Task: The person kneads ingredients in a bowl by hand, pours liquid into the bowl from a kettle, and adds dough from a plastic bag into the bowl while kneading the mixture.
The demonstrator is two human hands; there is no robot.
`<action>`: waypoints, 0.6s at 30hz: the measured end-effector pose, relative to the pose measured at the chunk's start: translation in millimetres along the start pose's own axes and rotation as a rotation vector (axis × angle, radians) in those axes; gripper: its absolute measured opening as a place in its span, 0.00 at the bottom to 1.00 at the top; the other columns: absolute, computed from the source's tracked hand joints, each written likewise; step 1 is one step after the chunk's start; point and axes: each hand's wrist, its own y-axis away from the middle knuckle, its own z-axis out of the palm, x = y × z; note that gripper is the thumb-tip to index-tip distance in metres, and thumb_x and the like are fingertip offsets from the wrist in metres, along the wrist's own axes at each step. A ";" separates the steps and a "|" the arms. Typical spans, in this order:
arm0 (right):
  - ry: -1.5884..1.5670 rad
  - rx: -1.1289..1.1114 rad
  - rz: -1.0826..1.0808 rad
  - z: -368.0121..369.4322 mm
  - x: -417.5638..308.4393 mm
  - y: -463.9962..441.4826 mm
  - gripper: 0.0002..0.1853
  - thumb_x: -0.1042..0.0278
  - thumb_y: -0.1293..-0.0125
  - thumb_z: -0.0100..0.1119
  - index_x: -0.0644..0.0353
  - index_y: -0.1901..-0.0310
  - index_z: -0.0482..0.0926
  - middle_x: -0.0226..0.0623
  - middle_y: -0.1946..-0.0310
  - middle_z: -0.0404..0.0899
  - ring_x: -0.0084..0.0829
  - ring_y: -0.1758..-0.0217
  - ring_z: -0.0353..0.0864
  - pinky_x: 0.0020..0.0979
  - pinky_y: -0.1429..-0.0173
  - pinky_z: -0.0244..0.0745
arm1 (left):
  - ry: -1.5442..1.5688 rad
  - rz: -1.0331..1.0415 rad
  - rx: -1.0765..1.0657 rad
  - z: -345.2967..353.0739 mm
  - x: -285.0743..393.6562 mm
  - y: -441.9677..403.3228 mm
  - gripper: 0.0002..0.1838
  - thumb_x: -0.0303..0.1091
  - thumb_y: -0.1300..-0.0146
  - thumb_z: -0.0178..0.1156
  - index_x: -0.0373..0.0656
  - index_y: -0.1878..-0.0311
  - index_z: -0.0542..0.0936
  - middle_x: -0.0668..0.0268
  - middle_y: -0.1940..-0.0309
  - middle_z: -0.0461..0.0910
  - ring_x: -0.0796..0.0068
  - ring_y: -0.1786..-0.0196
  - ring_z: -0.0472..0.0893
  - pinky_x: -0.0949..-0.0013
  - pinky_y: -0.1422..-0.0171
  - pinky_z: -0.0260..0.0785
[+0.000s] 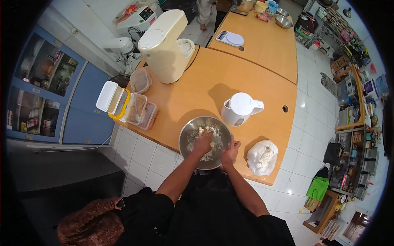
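A steel mixing bowl (184, 139) sits at the near edge of the wooden table, with a crumbly white dough (216, 142) inside and smears of it on the walls. My left hand (202, 142) reaches down into the bowl, its fingers closed in the dough and partly hidden by it. On the bowl's right side, my right hand (230, 152) grips the rim. Just behind and right of the bowl stands a white electric kettle (240, 107). To the right of my right hand lies a white plastic bag (262, 157) with whitish contents.
A cream stand mixer (162, 51) stands at the back left, near stacked plastic containers (137, 108). A white kitchen scale (230, 38) rests on the farther table (262, 49). Another person's leg (203, 16) shows at the top. Shelves (349, 160) line the right side.
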 end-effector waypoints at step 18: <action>0.008 0.034 -0.116 -5.3 -9.3 3.0 0.44 0.89 0.53 0.55 0.52 0.29 0.68 0.45 0.55 0.64 0.46 0.56 0.75 0.44 0.56 0.74 | 0.057 0.152 -0.200 45.5 -36.9 46.9 0.25 0.23 0.45 0.58 0.48 0.41 0.81 0.48 0.59 0.84 0.46 0.54 0.83 0.47 0.48 0.75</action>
